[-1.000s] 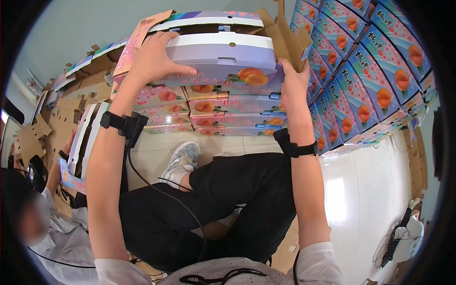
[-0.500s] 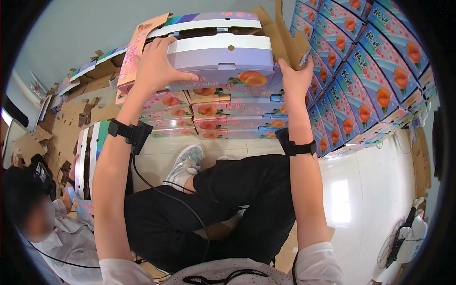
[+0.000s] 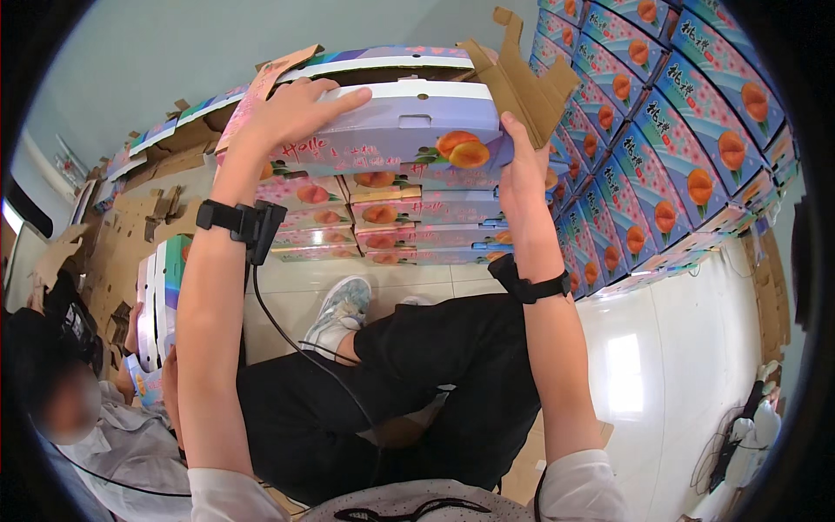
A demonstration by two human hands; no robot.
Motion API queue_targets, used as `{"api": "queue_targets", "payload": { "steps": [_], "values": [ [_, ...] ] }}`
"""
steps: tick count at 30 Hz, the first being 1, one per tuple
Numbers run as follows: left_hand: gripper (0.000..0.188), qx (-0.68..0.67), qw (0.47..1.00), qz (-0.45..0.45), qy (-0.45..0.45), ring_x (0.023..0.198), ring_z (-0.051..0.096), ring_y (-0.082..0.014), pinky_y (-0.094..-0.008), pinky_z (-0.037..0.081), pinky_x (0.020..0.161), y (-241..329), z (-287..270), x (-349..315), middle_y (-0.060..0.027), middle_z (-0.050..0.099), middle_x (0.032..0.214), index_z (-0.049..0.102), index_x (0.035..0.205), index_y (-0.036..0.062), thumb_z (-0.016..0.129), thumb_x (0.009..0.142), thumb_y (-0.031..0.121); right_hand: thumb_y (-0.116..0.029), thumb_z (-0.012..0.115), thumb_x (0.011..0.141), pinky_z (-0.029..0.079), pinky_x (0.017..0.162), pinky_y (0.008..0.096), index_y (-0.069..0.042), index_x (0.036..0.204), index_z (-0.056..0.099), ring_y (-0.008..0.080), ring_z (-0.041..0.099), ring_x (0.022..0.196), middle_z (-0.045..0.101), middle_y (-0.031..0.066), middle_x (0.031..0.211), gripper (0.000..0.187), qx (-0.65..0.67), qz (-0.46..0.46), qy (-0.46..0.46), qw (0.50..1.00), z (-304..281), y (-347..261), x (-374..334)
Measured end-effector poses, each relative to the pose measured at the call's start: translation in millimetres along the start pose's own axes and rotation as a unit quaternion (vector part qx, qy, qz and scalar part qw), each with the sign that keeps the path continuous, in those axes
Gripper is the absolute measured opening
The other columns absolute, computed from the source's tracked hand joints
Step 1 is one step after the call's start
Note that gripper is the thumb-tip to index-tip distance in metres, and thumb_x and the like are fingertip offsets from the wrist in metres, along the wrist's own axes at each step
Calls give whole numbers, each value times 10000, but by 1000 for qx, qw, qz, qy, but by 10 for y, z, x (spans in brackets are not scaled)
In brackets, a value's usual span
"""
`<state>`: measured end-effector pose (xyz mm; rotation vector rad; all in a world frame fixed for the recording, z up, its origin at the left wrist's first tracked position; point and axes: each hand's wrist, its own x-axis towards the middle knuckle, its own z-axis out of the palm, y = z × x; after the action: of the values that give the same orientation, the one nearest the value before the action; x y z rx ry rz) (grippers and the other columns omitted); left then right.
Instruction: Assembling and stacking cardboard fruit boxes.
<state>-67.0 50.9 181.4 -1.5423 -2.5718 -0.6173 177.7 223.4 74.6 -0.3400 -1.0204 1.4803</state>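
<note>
A lilac cardboard fruit box (image 3: 348,135) with a peach print and a white top edge sits on the stack in front of me, its top partly open. My left hand (image 3: 283,117) grips its left end, near the pink end panel, with the thumb stretched over the white edge. My right hand (image 3: 524,170) holds the right front corner, thumb up along it. The fingers of that hand are largely hidden behind the corner. A bare brown end flap (image 3: 526,87) stands up at the right end.
Several flat printed boxes (image 3: 409,213) are stacked beneath. A tall wall of blue peach boxes (image 3: 670,139) rises at the right. Brown cardboard pieces (image 3: 122,239) lie at the left, where a person (image 3: 130,426) handles another box (image 3: 158,300). Cables (image 3: 718,452) lie on the floor at lower right.
My left thumb has moved from the front face up to the top edge. My right hand has shifted left onto the corner. The brown flap stands farther out to the right.
</note>
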Motion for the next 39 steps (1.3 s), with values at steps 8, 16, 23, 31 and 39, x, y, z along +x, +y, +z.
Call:
{"api": "queue_targets", "payload": {
  "steps": [8,16,23,31,39],
  "values": [
    [929,-16,987,113,-110,950,715,-363,-420,539,903,1003,366,635,-262,726,1099,779,1017,-42,530,823,831,-198,732,928,406,1062,350,-78,1377,508,170,540,1226,580,27,1305,515,51,34,64,996,34,76,-11],
    [666,-40,985,120,-114,833,696,-281,-404,544,774,1481,697,998,-205,740,957,756,980,-87,712,793,552,-115,688,907,392,1027,324,-64,1296,522,155,538,1154,590,34,1241,426,7,11,54,998,51,119,25],
    [465,-150,975,103,-131,654,604,-179,-361,513,643,1631,671,909,-99,686,785,737,1031,-106,720,839,317,-75,718,874,419,1003,331,-39,1312,480,169,559,1122,592,59,1226,499,-11,-6,61,998,-44,163,86],
    [366,-221,961,75,-147,834,627,-145,-347,520,737,1527,789,1008,-89,728,996,748,1168,-24,685,945,260,-138,759,904,421,1043,340,0,1365,426,179,555,1166,588,91,1259,584,-70,-53,74,993,-34,161,119],
    [336,-303,941,74,-133,867,648,-209,-375,513,778,1466,861,1021,-129,724,993,722,1160,-59,617,1003,219,-187,751,952,394,1078,342,-25,1400,426,172,522,1221,557,88,1316,577,-68,-73,33,994,-109,208,120]
  ]
}}
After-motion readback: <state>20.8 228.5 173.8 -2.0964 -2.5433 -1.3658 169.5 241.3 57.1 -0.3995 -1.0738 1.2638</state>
